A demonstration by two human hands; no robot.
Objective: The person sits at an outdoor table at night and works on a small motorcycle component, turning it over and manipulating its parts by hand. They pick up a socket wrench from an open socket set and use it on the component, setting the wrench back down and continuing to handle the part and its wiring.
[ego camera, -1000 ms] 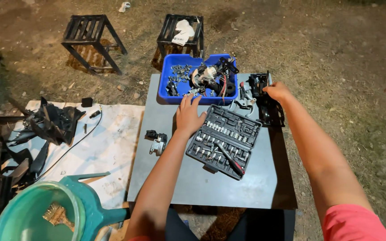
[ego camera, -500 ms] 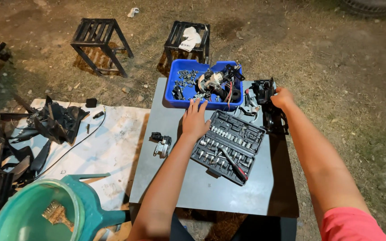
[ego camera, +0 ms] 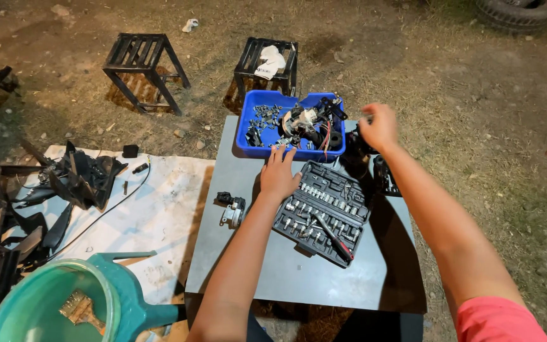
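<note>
My left hand [ego camera: 280, 174] lies flat on the grey table [ego camera: 286, 278], fingers apart. Its fingertips reach the front wall of a blue tray [ego camera: 248, 136] full of bolts and small engine parts. Just right of the wrist lies an open black socket set case [ego camera: 324, 212] with a red-handled tool in it. My right hand [ego camera: 380, 126] is raised and blurred beside the tray's right end. It hovers over a black mechanical part [ego camera: 384, 177] at the table's right edge. Its fingers are curled, and I cannot tell whether they hold anything.
A small grey metal part [ego camera: 231, 209] sits left of my left arm. Two black metal stools [ego camera: 140, 66] [ego camera: 267, 69] stand behind the table, one with a white rag. At left, a white sheet [ego camera: 153, 215] carries black plastic panels [ego camera: 77, 177]. A teal basin [ego camera: 45, 304] holds a brush.
My right hand has lifted off the black part and moved up and slightly left. The left hand has stayed by the socket set. The view has tilted so the table sits lower in frame.
</note>
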